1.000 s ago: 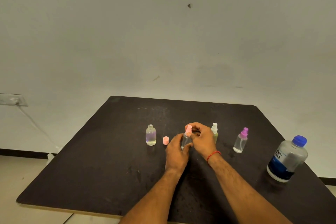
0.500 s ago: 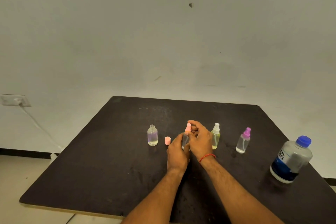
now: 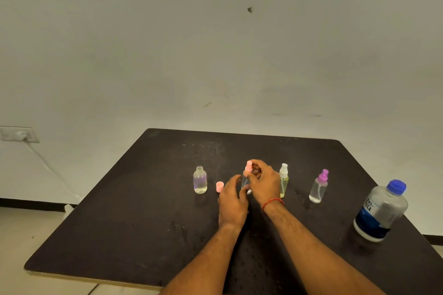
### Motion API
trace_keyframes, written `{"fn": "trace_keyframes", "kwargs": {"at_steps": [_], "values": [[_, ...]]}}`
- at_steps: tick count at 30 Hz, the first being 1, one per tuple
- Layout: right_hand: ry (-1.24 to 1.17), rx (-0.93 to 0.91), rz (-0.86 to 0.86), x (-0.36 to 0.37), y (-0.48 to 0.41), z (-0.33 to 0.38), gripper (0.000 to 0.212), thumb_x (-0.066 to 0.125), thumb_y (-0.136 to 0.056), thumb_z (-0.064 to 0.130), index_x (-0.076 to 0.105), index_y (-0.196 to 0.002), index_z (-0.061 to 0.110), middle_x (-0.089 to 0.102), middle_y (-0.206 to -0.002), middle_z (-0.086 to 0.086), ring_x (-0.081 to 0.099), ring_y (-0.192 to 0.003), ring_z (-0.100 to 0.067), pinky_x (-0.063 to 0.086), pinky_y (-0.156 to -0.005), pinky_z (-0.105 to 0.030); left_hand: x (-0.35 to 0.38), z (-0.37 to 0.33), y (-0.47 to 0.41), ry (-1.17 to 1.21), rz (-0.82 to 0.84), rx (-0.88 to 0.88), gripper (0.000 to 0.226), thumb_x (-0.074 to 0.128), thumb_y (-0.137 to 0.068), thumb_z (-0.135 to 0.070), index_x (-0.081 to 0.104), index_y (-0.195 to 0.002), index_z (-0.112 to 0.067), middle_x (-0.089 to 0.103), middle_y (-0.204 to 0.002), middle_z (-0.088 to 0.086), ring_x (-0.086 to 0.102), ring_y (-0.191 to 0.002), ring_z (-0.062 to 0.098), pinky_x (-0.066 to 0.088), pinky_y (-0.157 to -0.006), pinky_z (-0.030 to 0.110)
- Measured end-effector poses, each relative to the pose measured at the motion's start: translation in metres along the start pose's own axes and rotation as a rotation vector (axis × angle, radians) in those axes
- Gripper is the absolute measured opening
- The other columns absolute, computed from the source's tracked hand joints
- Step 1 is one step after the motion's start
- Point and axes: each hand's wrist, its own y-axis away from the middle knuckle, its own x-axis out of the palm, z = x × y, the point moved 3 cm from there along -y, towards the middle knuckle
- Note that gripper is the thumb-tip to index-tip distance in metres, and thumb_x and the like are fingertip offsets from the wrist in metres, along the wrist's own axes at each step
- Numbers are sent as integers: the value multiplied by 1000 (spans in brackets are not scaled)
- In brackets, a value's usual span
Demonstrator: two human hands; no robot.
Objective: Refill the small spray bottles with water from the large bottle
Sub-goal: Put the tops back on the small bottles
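A small clear spray bottle with a pink nozzle (image 3: 248, 167) stands at the table's middle. My right hand (image 3: 263, 182) pinches that nozzle from the right. My left hand (image 3: 232, 201) has its fingers apart just left of the bottle's body and grips nothing. An uncapped clear bottle (image 3: 200, 180) stands further left, with a loose pink cap (image 3: 219, 187) beside it. To the right stand a yellowish spray bottle with a white nozzle (image 3: 283, 179) and a clear one with a purple nozzle (image 3: 319, 187). The large water bottle (image 3: 381, 211), blue cap on, stands at far right.
The dark table (image 3: 143, 223) ends close behind the bottles at a pale wall. A wall socket (image 3: 16, 134) with a white cable sits low at left. The large bottle stands near the table's right edge.
My left hand has let go of the pink-nozzle bottle's body and opened, drawing slightly left. My right hand stays on the nozzle.
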Motion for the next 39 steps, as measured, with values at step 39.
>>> {"fn": "trace_keyframes", "kwargs": {"at_steps": [39], "values": [[158,-198,264,67,14,62,21,67,-87,12,71,-107,17,70,-101,1,63,-93,-11,53,-89,-25,-102,58,-35,-24,-51,-81,47,78,-85,-43,63,-129,-31,67,-118,-17,63,-105,1,44,-81,7]]}}
